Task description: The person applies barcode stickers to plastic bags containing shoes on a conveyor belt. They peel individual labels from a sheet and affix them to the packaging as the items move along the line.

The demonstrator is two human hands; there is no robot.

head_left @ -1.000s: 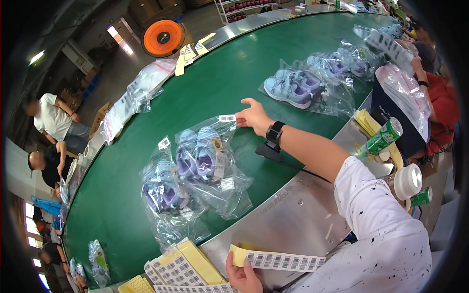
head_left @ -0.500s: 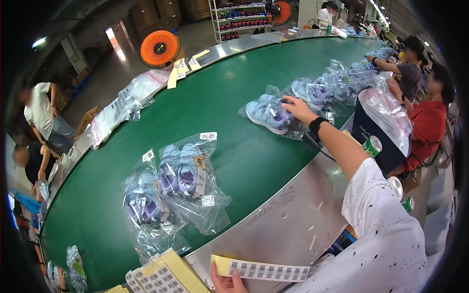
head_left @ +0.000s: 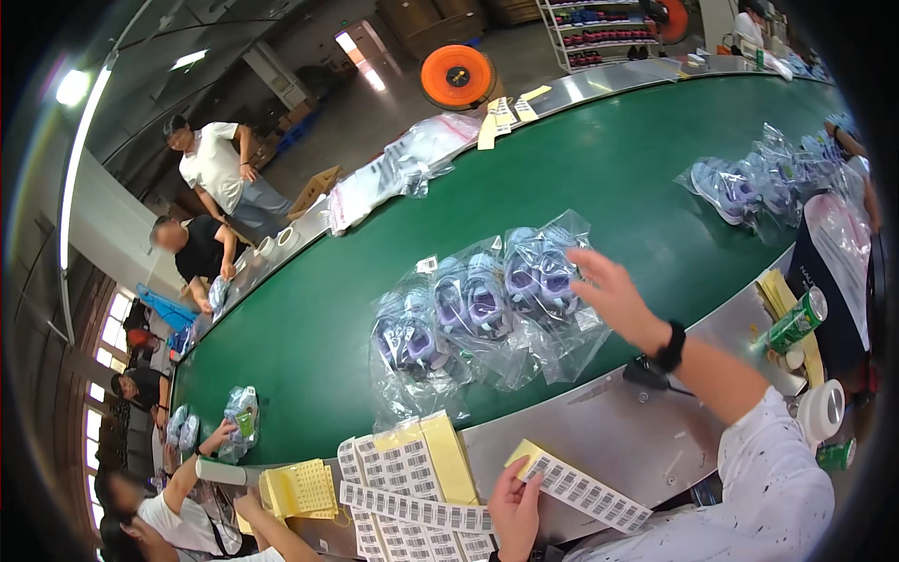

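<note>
My left hand pinches a yellow-backed strip of barcode labels between thumb and fingers above the metal edge of the belt. My right hand has its fingers stretched out and apart beside a clear-bagged pair of light blue and purple shoes. Whether the fingertips touch that bag, I cannot tell. Directly left of it are a second bagged pair and a third bagged pair, side by side on the green belt. White barcode stickers show on some bags.
Barcode label sheets lie beside my left hand. Farther right on the green conveyor belt are more bagged shoes. A green can and a black-handled tool sit on the metal edge. Co-workers are at the left.
My right hand has brought a bagged pair leftward to the other two pairs and its fingers have spread. The view has turned left. My left hand still holds the label strip.
</note>
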